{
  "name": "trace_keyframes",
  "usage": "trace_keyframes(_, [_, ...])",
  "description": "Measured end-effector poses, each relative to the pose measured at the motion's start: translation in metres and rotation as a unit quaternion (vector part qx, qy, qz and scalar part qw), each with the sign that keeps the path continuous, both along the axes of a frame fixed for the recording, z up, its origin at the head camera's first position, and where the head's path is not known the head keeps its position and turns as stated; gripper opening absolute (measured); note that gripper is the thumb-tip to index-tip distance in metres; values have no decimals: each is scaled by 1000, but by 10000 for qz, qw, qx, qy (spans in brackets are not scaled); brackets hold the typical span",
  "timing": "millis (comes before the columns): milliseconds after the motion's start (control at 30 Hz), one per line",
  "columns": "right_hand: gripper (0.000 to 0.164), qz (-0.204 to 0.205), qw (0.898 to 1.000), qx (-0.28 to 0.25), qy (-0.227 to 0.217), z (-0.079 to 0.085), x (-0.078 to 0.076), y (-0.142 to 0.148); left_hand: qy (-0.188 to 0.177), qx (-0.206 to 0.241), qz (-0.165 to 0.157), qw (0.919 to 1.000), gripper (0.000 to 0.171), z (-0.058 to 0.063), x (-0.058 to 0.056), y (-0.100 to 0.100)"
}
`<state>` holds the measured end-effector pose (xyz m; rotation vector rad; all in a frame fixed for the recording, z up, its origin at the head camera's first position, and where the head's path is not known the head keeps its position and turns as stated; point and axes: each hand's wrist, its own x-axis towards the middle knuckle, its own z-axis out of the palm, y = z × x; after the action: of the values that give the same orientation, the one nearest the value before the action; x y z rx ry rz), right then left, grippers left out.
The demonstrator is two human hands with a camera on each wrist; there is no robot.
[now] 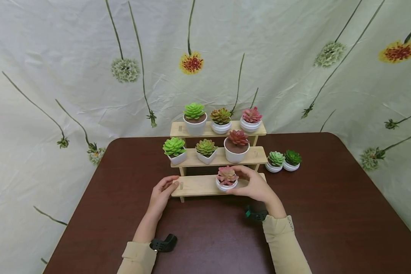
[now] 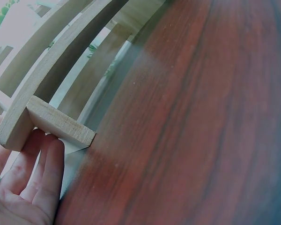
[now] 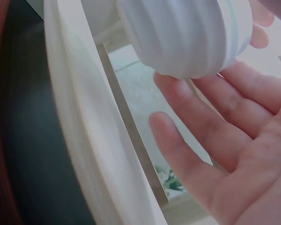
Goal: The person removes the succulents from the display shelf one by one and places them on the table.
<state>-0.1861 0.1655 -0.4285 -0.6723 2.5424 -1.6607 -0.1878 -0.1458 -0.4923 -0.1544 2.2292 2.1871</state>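
Note:
A three-step wooden plant stand (image 1: pixel 195 184) stands on the table. My left hand (image 1: pixel 161 194) grips the left end of its lowest board; in the left wrist view the fingers (image 2: pixel 49 168) curl at the board's end, beside its short leg. My right hand (image 1: pixel 255 185) holds a pink potted succulent (image 1: pixel 227 177) between thumb and fingers, over the right half of that lowest board. Close up in the right wrist view, its ribbed white pot (image 3: pixel 182 37) shows above the board, with fingers (image 3: pixel 182 93) along its side. The plant itself is outside that view.
Three potted succulents, one a light green plant (image 1: pixel 174 147), stand on the middle step. Three more, including a pink one (image 1: pixel 251 116), line the top step. Right of the stand, two small green succulents (image 1: pixel 276 160) sit on the dark table (image 1: pixel 335 198). A flower-print cloth (image 1: pixel 72 57) hangs behind.

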Motion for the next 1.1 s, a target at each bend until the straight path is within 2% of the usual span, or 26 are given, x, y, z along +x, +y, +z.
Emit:
trace_keyframes(233, [60,115,9999,-19,-47,0,-1,17,-2,-39,-10,10000,28,2,1,1])
trace_keyframes(600, [63,65,9983,-527,-252,5,4,45,-61,-137,6,9999,28,1,1,0])
trace_keyframes(867, [63,-230,9950,-916,-310,8,8,66,-60,-127,20,9999,28,1,1,0])
trace_keyframes(1100, [60,-900,9889,-1176,-95,7,12,85,-124,-179,12,9998,29,1,1,-1])
